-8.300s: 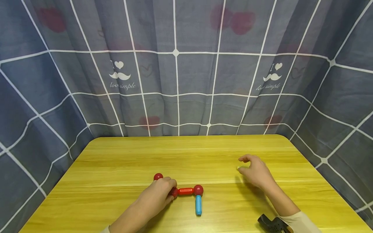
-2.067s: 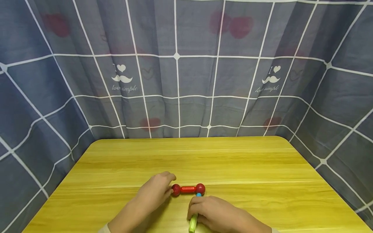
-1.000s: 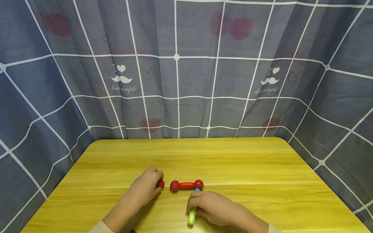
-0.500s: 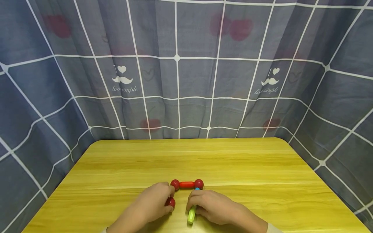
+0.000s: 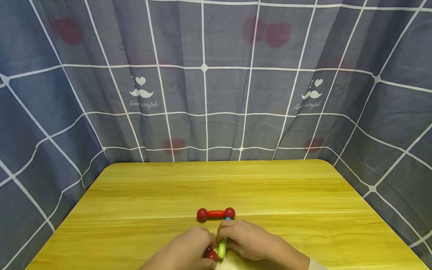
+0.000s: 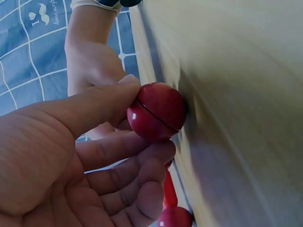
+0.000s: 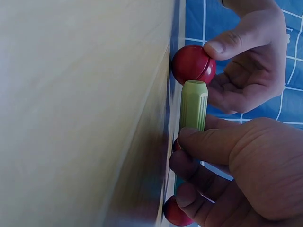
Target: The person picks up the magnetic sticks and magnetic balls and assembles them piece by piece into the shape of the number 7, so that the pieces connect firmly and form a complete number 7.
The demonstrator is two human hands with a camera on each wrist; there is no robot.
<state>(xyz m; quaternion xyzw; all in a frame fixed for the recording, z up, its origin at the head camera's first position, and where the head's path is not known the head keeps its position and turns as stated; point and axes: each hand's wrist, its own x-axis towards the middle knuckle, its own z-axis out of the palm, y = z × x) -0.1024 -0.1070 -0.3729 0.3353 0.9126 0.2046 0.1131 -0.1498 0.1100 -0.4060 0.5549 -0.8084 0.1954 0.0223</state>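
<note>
My left hand pinches a loose red ball between thumb and fingers; in the left wrist view the ball shows a dark seam. Just to its right, my right hand grips a light green ribbed rod. The right wrist view puts the ball close by the rod's near end; whether they touch I cannot tell. A blue rod runs from under my right fingers to a red ball. A red rod links that ball to another red ball.
Everything lies on a yellow wood-grain table with rounded far corners. A grey-blue checked curtain hangs behind it and along both sides.
The green rod, earlier by my right hand at the table's right, now lines up with the blue rod. My left hand has brought the loose ball from the left to the green rod's near end.
</note>
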